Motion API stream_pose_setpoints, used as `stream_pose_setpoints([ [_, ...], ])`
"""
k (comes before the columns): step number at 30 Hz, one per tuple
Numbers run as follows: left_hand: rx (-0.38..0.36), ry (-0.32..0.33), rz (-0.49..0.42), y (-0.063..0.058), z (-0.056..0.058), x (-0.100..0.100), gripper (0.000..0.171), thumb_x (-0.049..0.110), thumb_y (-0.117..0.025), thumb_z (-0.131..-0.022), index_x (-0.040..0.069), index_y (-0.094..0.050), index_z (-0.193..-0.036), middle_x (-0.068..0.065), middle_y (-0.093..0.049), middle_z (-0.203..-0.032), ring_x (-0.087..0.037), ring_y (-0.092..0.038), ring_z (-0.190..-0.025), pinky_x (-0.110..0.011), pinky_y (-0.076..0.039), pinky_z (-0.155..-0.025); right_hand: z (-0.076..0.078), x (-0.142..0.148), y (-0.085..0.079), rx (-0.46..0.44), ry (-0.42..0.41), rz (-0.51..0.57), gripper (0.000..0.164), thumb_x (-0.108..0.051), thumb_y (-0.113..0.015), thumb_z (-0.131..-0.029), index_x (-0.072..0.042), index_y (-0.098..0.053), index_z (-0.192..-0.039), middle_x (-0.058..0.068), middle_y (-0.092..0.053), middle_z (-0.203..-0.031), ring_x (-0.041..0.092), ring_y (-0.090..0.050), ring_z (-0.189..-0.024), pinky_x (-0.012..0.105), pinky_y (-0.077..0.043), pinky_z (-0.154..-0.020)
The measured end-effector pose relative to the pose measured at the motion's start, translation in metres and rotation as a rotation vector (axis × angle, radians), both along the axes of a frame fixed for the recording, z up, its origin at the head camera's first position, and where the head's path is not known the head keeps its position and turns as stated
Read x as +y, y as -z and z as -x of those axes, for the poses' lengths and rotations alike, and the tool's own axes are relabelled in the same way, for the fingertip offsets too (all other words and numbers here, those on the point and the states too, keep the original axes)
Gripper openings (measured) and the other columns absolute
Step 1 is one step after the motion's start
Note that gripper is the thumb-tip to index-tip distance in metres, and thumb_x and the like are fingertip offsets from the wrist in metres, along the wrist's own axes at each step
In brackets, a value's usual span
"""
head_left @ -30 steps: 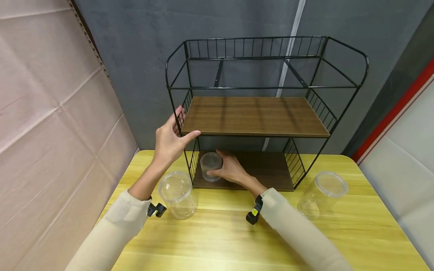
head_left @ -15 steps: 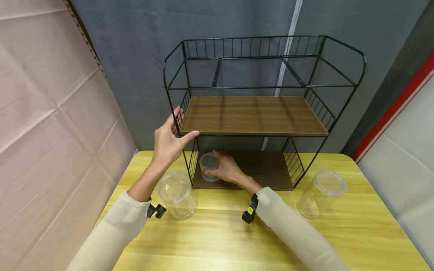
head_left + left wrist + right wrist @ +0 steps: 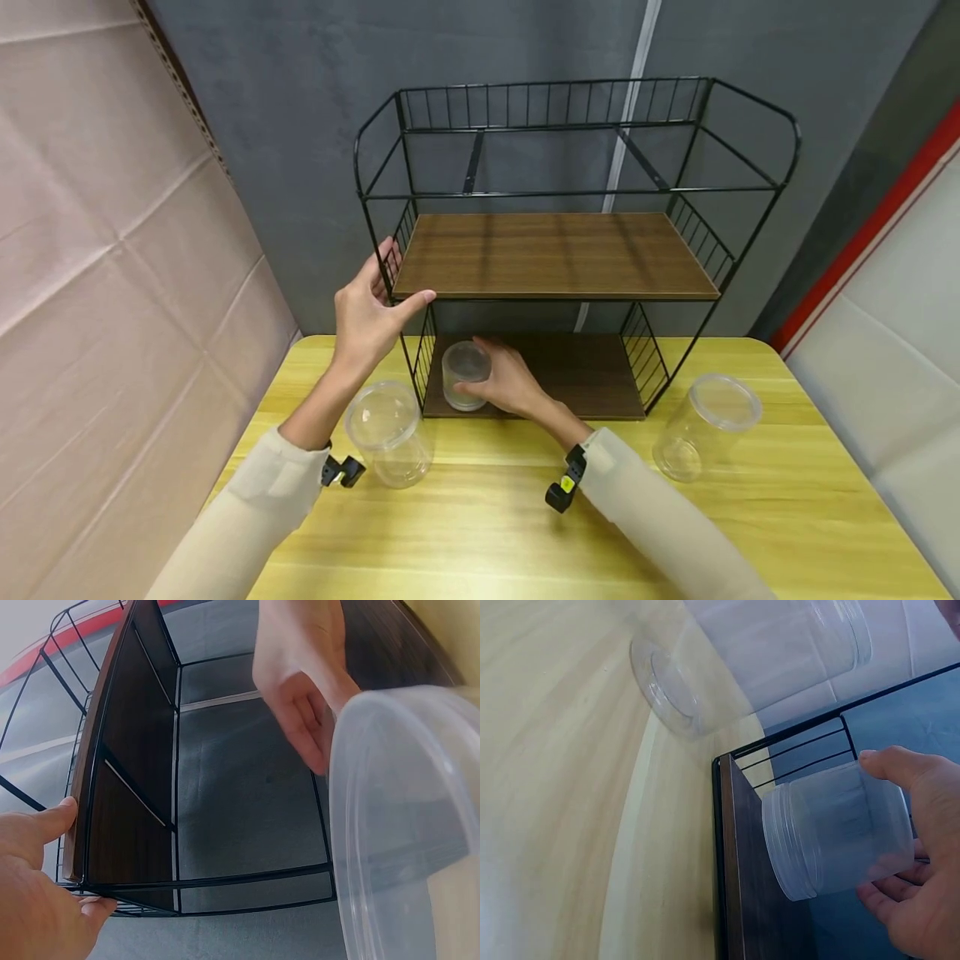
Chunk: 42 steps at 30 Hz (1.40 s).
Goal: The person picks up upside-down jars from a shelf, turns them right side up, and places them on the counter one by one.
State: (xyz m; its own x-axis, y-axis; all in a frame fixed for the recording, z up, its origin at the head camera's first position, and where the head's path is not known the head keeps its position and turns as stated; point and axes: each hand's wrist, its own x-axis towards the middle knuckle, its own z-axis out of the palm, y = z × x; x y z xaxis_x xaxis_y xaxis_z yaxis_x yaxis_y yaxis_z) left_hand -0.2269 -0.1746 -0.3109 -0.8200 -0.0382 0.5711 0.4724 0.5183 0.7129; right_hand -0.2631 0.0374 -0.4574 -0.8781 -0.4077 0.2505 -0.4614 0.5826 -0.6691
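Observation:
In the head view, my right hand (image 3: 512, 385) holds a small clear jar (image 3: 459, 377) between thumb and fingers at the left end of the rack's lower shelf (image 3: 562, 379). The right wrist view shows the jar's ridged end (image 3: 786, 841) toward the shelf board. My left hand (image 3: 367, 312) grips the left side of the black wire rack (image 3: 570, 196): thumb on the front edge of the middle shelf (image 3: 558, 254), fingers behind the side frame. A larger clear lidded jar (image 3: 390, 437) stands upright on the table below my left wrist.
Another large clear lidded jar (image 3: 705, 429) stands on the yellow wood table (image 3: 487, 533) to the right of the rack. The rack's top tier has only wire and two crossbars. A grey curtain (image 3: 300, 125) hangs behind, with a pale cloth wall (image 3: 112, 292) at the left.
The small jar and my right hand have shifted slightly toward the lower shelf's front edge. My left hand keeps its grip on the rack. The whole head view has drifted a little.

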Motion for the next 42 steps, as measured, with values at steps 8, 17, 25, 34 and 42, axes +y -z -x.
stream_pose_setpoints([
  [8,0.02,-0.01,-0.011,0.003,-0.002,0.002,0.088,0.022,-0.09,-0.088,0.011,-0.043,-0.162,-0.014,-0.055,-0.155,-0.027,-0.056,-0.142,-0.043,-0.051,-0.113,-0.018,0.013,-0.006,0.043,-0.003,0.035,0.088,-0.036,-0.093,-0.082,0.002,-0.054,-0.152,0.022,-0.059,-0.148,0.038,-0.061,-0.131,0.052,-0.055,-0.105],
  [17,0.009,0.007,-0.109,0.011,-0.019,0.005,0.091,0.023,-0.086,-0.092,0.012,-0.034,-0.166,-0.009,-0.044,-0.165,-0.023,-0.047,-0.15,-0.042,-0.046,-0.118,-0.037,0.032,-0.01,-0.009,0.051,0.112,0.085,-0.033,-0.094,-0.081,0.0,-0.056,-0.15,0.018,-0.063,-0.142,0.032,-0.067,-0.118,0.046,-0.061,-0.093],
  [25,0.225,0.092,-0.272,0.017,-0.05,0.017,0.084,-0.003,-0.077,-0.094,0.005,-0.033,-0.164,0.001,-0.039,-0.169,-0.015,-0.035,-0.157,-0.035,-0.029,-0.129,-0.056,0.05,-0.023,-0.183,0.061,0.261,0.085,-0.035,-0.089,-0.087,-0.004,-0.05,-0.156,0.018,-0.053,-0.156,0.036,-0.063,-0.129,0.047,-0.061,-0.098],
  [34,0.331,0.304,-0.221,0.041,-0.08,0.039,0.073,0.003,-0.081,-0.092,-0.002,-0.046,-0.156,-0.018,-0.05,-0.16,-0.033,-0.045,-0.151,-0.043,-0.034,-0.126,-0.075,0.072,-0.037,-0.291,0.023,0.462,0.074,-0.025,-0.082,-0.094,-0.004,-0.049,-0.157,0.02,-0.053,-0.157,0.04,-0.051,-0.145,0.045,-0.058,-0.104],
  [42,-0.012,0.326,-0.132,0.067,-0.09,0.058,0.098,0.007,-0.09,-0.084,0.017,-0.036,-0.165,0.0,-0.037,-0.17,-0.019,-0.031,-0.159,-0.032,-0.026,-0.129,-0.09,0.084,-0.045,-0.391,-0.061,0.738,0.066,-0.013,-0.071,-0.1,0.003,-0.043,-0.158,0.025,-0.054,-0.151,0.026,-0.061,-0.134,0.024,-0.057,-0.1],
])
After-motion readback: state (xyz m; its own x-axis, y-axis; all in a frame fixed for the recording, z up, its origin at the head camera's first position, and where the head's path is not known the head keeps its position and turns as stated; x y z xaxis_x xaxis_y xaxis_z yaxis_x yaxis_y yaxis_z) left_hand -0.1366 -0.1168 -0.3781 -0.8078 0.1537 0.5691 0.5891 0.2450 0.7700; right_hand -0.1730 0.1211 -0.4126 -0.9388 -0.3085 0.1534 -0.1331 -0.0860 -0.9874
